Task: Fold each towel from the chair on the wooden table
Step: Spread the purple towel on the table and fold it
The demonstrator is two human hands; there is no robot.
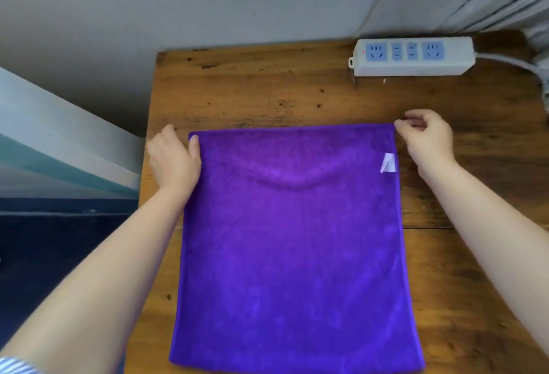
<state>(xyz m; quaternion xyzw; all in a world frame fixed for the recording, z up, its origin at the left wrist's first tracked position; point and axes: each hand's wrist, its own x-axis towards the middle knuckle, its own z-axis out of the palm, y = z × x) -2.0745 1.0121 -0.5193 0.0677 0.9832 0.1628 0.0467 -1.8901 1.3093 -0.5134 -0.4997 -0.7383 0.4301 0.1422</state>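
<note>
Surface point(237, 91) of worn brown wood, one, carries everything here. One purple towel point(294, 249) lies spread flat on it, nearly square, its slightly longer axis running from the near edge toward the wall, far edge square to the wall. Two hands work its far corners: the left hand point(173, 159) has its grip on the far-left corner, thumb on top; the right hand point(427, 136) pinches the far-right corner with fingertips. One white power strip point(413, 55) sits beyond, well apart. One small white tag point(388, 163) shows at the towel's right edge.
</note>
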